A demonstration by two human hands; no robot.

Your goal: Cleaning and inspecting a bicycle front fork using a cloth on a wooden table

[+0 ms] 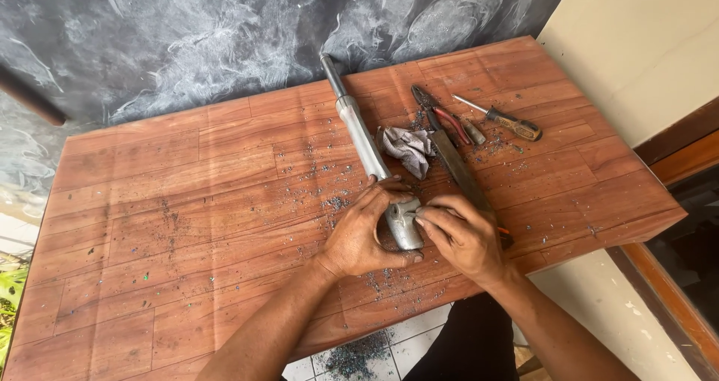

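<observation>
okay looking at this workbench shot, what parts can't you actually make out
Head view only:
- Lower end of the metal tube: covered by the left hand and right hand.
- Flat file: its near end is behind the right hand.
- Pliers: jaws partly behind the file.
- Grey rag: crumpled, folds unclear.

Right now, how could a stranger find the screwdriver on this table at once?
Look at the wooden table, far right corner. Beyond the pliers and the long file lies the screwdriver, apart from both hands. Only it has a thin bare shaft and an amber handle.
</observation>
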